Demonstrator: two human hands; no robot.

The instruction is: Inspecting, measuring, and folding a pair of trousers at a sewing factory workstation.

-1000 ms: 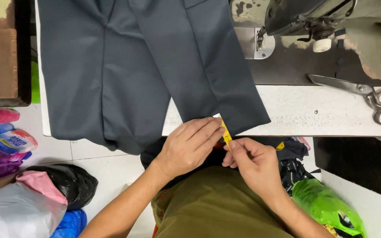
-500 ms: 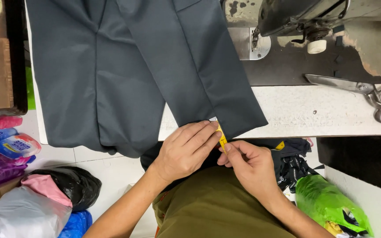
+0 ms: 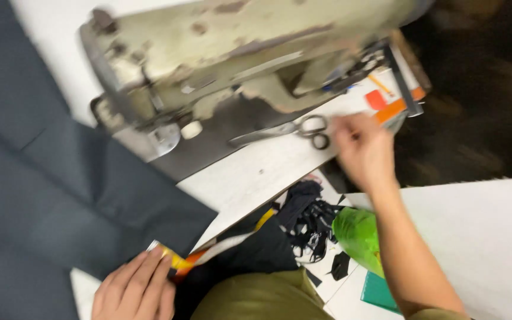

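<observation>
Left hand (image 3: 134,287) grip pinching a yellow tape (image 3: 170,259) at the grey cloth (image 3: 60,201) edge, right hand (image 3: 364,151) blurry with fingers loosely spread, just beside the scissors (image 3: 291,129) on the white surface (image 3: 256,172), near the sewing machine (image 3: 238,53)

A worn beige sewing machine (image 3: 232,53) is standing on the white tabletop (image 3: 256,172). A green plastic bag (image 3: 357,237) is lying below the edge, beside a heap of black scraps (image 3: 309,219). An orange strip (image 3: 395,109) is lying near the machine's far end.
</observation>
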